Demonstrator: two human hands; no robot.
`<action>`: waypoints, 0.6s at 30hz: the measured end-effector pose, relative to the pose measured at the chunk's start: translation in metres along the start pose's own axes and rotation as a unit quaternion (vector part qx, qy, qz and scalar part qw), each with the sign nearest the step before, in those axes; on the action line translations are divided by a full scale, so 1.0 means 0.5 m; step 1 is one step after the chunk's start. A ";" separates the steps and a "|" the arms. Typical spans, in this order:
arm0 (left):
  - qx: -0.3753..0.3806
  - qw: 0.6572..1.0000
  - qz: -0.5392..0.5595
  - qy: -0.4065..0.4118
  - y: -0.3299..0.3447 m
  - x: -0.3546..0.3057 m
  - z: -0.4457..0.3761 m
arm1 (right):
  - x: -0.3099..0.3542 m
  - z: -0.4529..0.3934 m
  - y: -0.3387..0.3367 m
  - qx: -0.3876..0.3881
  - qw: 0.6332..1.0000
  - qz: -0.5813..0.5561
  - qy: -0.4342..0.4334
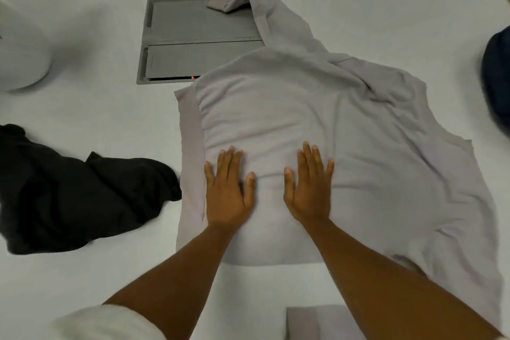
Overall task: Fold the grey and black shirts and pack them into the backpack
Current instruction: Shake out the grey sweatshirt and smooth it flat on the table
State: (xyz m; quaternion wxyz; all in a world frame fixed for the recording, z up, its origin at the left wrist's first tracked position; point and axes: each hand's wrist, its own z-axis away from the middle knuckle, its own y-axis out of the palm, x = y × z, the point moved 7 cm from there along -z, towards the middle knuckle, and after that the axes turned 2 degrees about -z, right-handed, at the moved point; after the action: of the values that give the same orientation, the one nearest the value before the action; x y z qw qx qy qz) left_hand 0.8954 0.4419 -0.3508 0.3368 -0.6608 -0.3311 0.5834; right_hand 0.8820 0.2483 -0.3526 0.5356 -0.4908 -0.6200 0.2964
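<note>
Status: early stage. The light grey soft-knit shirt (317,124) lies spread on the white table (96,107), its left side turned in as a first fold along the left edge; the right side is still spread out and creased, and one long sleeve trails away over the flat dark grey hinged panel (198,36) set into the table top. Both hands are flat, holding nothing: the left hand (227,190) and right hand (309,188) rest side by side on the lower middle of the grey shirt, fingers straight and slightly spread, apparently smoothing the cloth.

The black crumpled fabric shirt (77,196) sits in a heap to the left, just beside the grey shirt's edge, unfolded and untouched.

A dark blue rounded object (496,77) at the right edge may be the backpack; too little shows to confirm.

Outstanding: finish folding the grey shirt, fold the black shirt, pack both
</note>
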 end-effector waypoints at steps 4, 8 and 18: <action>0.035 0.997 -0.041 0.060 0.014 -0.006 0.062 | -0.010 0.054 -0.008 -0.004 0.998 0.052 0.021; 0.028 0.996 -0.059 0.057 0.006 0.006 0.072 | -0.022 0.071 -0.011 0.025 0.996 0.072 0.053; 0.056 0.986 -0.157 0.006 0.004 0.038 0.106 | -0.049 0.149 -0.039 0.064 0.990 0.079 0.099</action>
State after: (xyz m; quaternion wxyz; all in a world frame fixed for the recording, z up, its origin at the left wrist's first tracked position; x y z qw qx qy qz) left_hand 0.8446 0.4597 -0.3676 0.4629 -0.5844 -0.3950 0.5369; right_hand 0.8039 0.2308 -0.3630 0.5997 -0.5295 -0.5032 0.3268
